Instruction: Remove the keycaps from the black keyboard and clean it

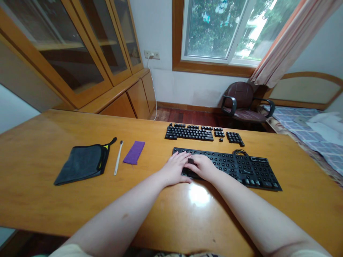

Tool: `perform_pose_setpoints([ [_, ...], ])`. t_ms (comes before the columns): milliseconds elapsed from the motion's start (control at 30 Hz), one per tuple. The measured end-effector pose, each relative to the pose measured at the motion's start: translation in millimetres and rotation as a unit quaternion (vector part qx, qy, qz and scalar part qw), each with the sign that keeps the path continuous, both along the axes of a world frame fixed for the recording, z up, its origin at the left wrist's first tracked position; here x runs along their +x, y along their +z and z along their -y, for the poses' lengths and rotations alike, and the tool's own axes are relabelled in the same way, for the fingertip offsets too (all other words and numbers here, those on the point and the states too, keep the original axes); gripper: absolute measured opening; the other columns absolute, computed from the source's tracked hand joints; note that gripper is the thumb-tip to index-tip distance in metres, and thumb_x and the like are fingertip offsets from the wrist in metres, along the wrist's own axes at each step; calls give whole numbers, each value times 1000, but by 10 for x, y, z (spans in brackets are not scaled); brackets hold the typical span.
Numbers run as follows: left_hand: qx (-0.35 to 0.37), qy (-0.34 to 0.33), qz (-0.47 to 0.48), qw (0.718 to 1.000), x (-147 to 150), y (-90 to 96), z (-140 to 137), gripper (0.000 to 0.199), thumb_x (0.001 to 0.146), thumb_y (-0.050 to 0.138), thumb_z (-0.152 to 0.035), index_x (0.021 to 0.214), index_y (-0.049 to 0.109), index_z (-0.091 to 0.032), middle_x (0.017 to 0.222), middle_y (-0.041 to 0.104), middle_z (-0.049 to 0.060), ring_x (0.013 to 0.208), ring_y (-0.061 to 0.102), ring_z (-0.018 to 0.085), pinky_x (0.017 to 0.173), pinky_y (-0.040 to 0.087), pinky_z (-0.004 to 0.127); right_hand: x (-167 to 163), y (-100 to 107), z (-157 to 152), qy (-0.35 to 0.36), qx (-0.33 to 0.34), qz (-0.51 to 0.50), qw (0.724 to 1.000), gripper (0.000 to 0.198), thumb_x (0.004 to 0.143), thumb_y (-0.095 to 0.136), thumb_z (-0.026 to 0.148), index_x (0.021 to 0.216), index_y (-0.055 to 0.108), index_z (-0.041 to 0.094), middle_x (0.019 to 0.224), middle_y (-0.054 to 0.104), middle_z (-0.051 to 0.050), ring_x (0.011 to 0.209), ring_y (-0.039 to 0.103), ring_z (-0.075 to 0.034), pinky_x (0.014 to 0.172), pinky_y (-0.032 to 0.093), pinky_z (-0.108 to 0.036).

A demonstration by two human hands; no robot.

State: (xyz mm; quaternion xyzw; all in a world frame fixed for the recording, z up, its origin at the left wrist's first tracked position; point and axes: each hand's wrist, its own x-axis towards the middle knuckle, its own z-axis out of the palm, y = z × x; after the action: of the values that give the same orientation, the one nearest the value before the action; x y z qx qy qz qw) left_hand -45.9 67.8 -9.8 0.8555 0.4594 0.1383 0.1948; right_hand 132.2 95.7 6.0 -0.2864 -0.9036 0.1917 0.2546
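A black keyboard (227, 162) lies on the desk with most of its keycaps off, its switches showing. Over its left end, my left hand (177, 167) rests flat with the fingers stretched out and the thumb on the desk edge of the board. My right hand (202, 166) is closed beside it, pinching a small dark square piece (190, 161) that looks like a keycap between thumb and fingers. Behind the board, the loose black keycaps (191, 133) are laid out in keyboard order. Both hands cover the board's left part.
Left of my hands lie a purple cloth (134, 152), a white toothbrush (118, 159) with dark bristles and a folded grey cloth (83, 164). The keyboard's cable (240, 152) is coiled behind it. Beyond the desk (150, 221) stand an office chair (241, 101) and a glass-door cabinet (107, 84).
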Motion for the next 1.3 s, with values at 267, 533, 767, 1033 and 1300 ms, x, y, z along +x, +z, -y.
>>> perform_pose_setpoints([
  [267, 16, -5, -25, 1000, 5, 28, 26, 98, 60, 67, -63, 138, 31, -15, 145, 33, 16, 135, 26, 29, 112, 14, 48, 30, 66, 11, -64, -117, -54, 990, 19, 90, 48, 30, 86, 62, 18, 69, 65, -2, 62, 60, -14, 61, 46, -24],
  [533, 28, -12, -22, 999, 3, 10, 16, 98, 59, 67, -63, 138, 31, -18, 144, 35, 14, 135, 26, 28, 111, 15, 48, 33, 98, -7, -93, -79, -45, 991, 26, 90, 45, 31, 72, 58, 18, 58, 59, 0, 58, 55, -13, 58, 42, -24],
  [767, 22, -6, -28, 999, 0, 17, 20, 98, 59, 67, -65, 137, 33, -16, 144, 34, 16, 135, 27, 29, 111, 15, 47, 16, 78, 7, -101, -115, -42, 987, 26, 91, 43, 31, 73, 57, 19, 58, 59, 1, 54, 56, -12, 57, 43, -23],
  [1033, 15, 6, -15, 1000, 1, 18, 24, 102, 57, 70, -61, 139, 30, -16, 145, 34, 14, 135, 26, 28, 112, 14, 46, 12, 126, 40, -49, -56, -6, 997, 20, 90, 46, 29, 85, 62, 19, 67, 63, -2, 64, 59, -15, 64, 45, -25],
  [1300, -1, 5, -1, 1000, 16, 41, 21, 100, 57, 72, -58, 139, 30, -18, 146, 32, 13, 135, 26, 28, 112, 13, 48, -18, 92, 29, -47, -26, 26, 998, 23, 90, 46, 31, 81, 62, 18, 74, 64, -5, 69, 59, -16, 67, 45, -27],
])
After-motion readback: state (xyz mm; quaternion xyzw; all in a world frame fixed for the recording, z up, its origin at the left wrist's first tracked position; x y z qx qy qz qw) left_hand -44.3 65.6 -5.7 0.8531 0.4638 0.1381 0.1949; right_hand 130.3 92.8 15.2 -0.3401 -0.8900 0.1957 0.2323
